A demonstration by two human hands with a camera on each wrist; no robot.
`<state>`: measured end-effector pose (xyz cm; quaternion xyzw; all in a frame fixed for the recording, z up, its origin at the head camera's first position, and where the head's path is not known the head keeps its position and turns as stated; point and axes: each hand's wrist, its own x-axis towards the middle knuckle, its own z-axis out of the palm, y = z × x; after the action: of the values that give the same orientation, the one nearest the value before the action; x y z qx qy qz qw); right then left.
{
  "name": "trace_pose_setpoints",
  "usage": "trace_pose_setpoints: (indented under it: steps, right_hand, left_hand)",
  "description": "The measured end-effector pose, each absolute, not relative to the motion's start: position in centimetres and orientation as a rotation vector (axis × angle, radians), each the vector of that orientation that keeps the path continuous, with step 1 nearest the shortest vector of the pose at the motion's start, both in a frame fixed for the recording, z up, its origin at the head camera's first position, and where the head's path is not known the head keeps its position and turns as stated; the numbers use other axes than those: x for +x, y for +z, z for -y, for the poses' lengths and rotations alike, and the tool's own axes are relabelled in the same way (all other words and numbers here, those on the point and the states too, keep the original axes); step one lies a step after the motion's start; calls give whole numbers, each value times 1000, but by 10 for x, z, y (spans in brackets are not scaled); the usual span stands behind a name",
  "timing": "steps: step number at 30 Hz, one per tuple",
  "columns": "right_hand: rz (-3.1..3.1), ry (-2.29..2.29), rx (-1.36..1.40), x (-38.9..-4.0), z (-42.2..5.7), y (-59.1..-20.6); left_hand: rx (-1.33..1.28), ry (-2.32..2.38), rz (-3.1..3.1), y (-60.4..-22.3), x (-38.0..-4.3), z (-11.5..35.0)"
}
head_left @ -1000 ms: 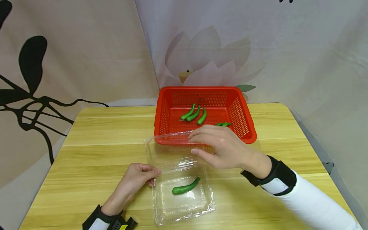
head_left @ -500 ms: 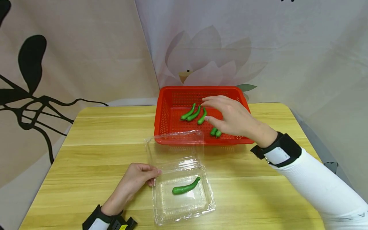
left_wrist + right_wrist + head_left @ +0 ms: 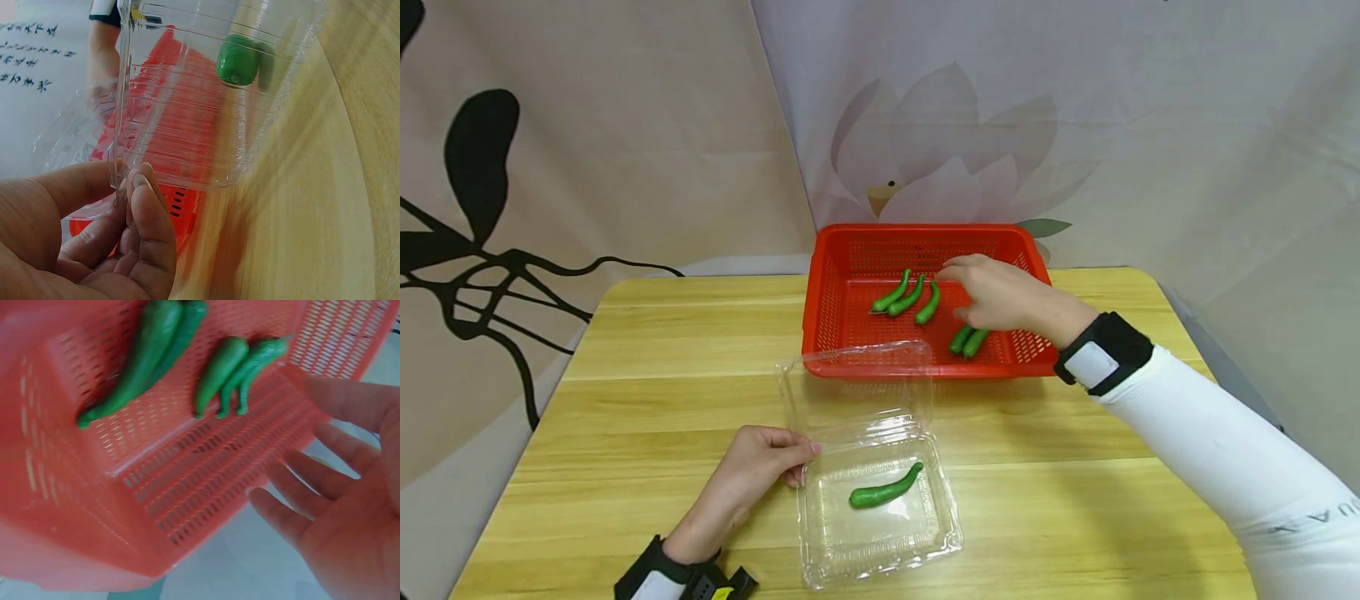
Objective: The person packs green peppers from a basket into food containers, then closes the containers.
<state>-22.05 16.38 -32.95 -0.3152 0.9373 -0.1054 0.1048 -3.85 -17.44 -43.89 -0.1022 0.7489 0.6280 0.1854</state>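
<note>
My left hand [image 3: 756,467] pinches the left edge of a clear plastic clamshell box [image 3: 880,542], near the fold between base and lid. A single green chili pepper [image 3: 886,489] lies in the base, and the raised lid [image 3: 850,400] overlaps the basket's front rim in the head view. Over the right part of the red basket [image 3: 1000,370] reaches my right hand [image 3: 1000,292], fingers spread and holding nothing. Below that hand are two green peppers [image 3: 970,342]; three more peppers [image 3: 891,293] lie left of its fingertips. The right wrist view shows its fingers [image 3: 300,481] apart from the peppers.
The perforated basket stands at the back of the wooden table [image 3: 662,358], against a printed cloth backdrop [image 3: 700,125]. Its side walls rise around the peppers. The clamshell sits in front of it.
My right hand has gone from above the clamshell's lid forward and right into the basket area, uncovering the two near peppers. My left hand keeps its grip on the clamshell.
</note>
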Motion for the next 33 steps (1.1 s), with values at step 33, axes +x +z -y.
trace_pose_setpoints:
  steps: [33]
  right_hand:
    - [-2549, 363, -987, -241, -154, -366]
  left_hand:
    - [-277, 1777, -2104, -436, -37, 175]
